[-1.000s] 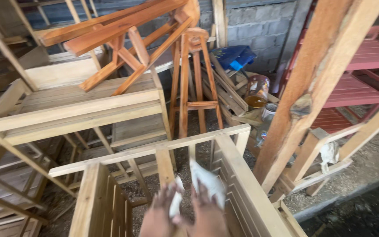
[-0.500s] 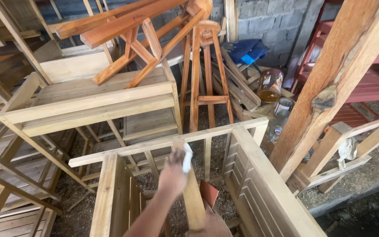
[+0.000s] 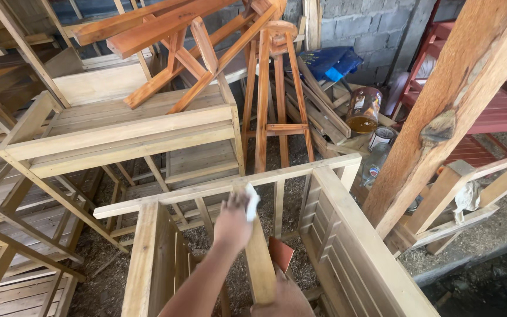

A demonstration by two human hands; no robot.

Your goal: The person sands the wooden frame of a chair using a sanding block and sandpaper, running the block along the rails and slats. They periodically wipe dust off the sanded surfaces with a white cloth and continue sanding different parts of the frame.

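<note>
My left hand (image 3: 233, 222) reaches forward with a small white cloth (image 3: 252, 201) pressed to the top of an upright pale wooden bar (image 3: 259, 265). The bar stands inside an unfinished slatted wooden frame (image 3: 347, 246), and its top meets the frame's far rail (image 3: 206, 189). My right hand (image 3: 286, 300) sits at the bottom edge, gripping the lower end of the same bar. A reddish-brown sheet (image 3: 280, 253) lies just right of the bar, low inside the frame.
Stacked raw wooden benches (image 3: 118, 132) and tall stools (image 3: 274, 88) fill the back and left. A thick slanted beam (image 3: 453, 100) crosses the right. A jar of amber liquid (image 3: 364, 110), a small tin (image 3: 381, 138) and a blue tarp (image 3: 330, 61) sit by the block wall. Sawdust covers the floor.
My left hand has slid the white cloth up the bar from near my body to the far rail. My right hand stayed low on the bar.
</note>
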